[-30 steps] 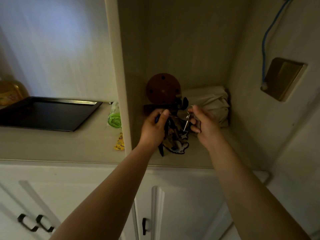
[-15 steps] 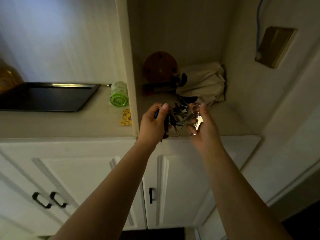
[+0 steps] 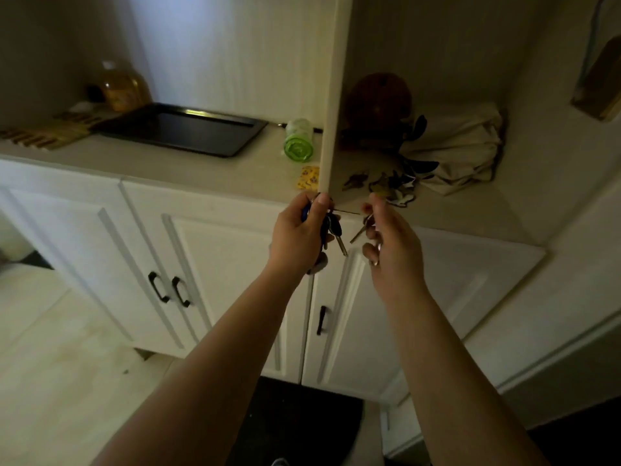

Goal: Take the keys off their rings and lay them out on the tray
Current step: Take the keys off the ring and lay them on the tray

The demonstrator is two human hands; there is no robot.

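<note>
Both hands are working in the open air just in front of the counter's (image 3: 201, 169) front edge, below the upright cabinet panel (image 3: 331, 95) that splits the counter into an open left stretch and a right-hand alcove. The left hand (image 3: 297, 235) is pinching a bunch of keys (image 3: 332, 228) at its ring, thumb and fingers pressed together on it, with at least two keys dangling, one blue-headed. The right hand (image 3: 391, 242) is gripping one separate key (image 3: 361, 230) between thumb and forefinger; its other fingers are curling inward. The two hands are sitting near each other, not touching.

One dark tray (image 3: 181, 129) is lying on the left stretch, toward the back wall, with bare counter between it and the front edge. Near the panel, one green roll (image 3: 298, 144) and one yellow packet (image 3: 309, 178) are resting; any print on them is too small to read. Inside the alcove, more keys with charms (image 3: 386, 186) are lying near the front edge, beside one cloth bag (image 3: 460, 149) and one round brown disc (image 3: 379, 99).
</note>
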